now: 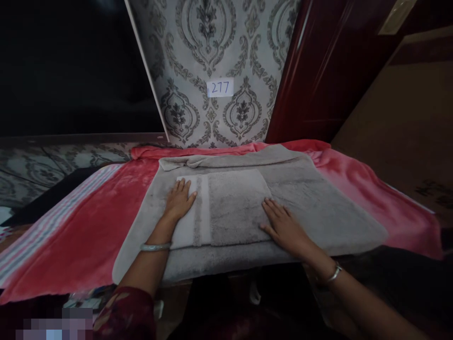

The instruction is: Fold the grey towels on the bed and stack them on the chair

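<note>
A folded grey towel (235, 208) with a pale striped band at its left end lies flat on a larger grey blanket (329, 212). My left hand (179, 200) rests palm down on the towel's pale left end, fingers spread. On the towel's right edge lies my right hand (283, 224), flat with its fingers stretched out, partly over the grey blanket. Neither hand grips anything. The grey blanket's far edge is bunched up behind the towel. What lies beneath my palms is hidden.
A red blanket (88, 226) with a striped border spreads under the grey one. Behind are a dark television (71, 71), patterned wallpaper with a paper label (220, 87) reading 277, and a dark red glossy panel (318, 61). At right stands a brown cardboard box (399, 127).
</note>
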{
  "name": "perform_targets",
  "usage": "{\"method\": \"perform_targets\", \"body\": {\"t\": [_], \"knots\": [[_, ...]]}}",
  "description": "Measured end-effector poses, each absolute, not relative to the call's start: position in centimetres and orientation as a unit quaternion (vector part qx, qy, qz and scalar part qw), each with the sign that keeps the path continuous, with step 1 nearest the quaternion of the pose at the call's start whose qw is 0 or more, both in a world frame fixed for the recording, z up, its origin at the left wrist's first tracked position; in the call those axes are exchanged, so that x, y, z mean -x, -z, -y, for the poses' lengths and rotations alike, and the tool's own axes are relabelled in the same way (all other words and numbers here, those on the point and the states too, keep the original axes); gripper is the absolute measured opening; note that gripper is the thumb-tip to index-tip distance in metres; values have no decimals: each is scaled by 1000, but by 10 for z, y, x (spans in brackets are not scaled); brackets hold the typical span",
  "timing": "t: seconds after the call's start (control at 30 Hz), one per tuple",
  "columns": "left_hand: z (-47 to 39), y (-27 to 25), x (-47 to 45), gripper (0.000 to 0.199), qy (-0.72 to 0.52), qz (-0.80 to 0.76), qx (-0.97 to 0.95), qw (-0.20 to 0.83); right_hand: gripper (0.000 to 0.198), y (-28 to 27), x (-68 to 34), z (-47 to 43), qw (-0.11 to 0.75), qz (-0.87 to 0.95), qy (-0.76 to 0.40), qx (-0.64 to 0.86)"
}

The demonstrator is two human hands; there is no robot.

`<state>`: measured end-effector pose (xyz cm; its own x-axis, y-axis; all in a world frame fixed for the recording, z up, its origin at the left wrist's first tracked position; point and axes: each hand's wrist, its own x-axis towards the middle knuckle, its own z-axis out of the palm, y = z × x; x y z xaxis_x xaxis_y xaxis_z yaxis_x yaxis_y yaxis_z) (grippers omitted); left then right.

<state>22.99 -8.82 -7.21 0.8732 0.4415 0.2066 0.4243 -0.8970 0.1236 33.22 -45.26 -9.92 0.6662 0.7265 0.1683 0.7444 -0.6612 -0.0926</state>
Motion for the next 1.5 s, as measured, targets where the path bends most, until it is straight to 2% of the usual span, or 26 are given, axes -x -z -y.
{"method": "perform_targets", "body": {"t": [0.13, 0.3, 0.5, 0.87, 1.2, 1.37, 1.5], "knots": [[87, 75, -230, 63, -118, -232, -965, 41, 67, 68, -356, 433, 94, 385, 63, 916], [83, 79, -230, 64, -121, -228, -965, 38, 65, 34, -358, 336, 108, 472, 49, 873], [82, 80, -228, 62, -130, -221, -966, 24, 60, 43, -364, 251, 94, 538, 15, 838], [84, 81, -228, 62, -128, -232, -964, 35, 59, 64, -453, 328, 65, 364, 7, 929], [72, 91, -224, 51, -192, -230, -946, 124, 63, 65, -461, 342, 53, 314, 4, 948], [69, 94, -225, 51, -195, -236, -943, 132, 62, 47, -401, 282, 91, 454, 70, 884], [71, 91, -225, 53, -193, -231, -945, 130, 60, 44, -334, 223, 108, 566, 48, 816]]}}
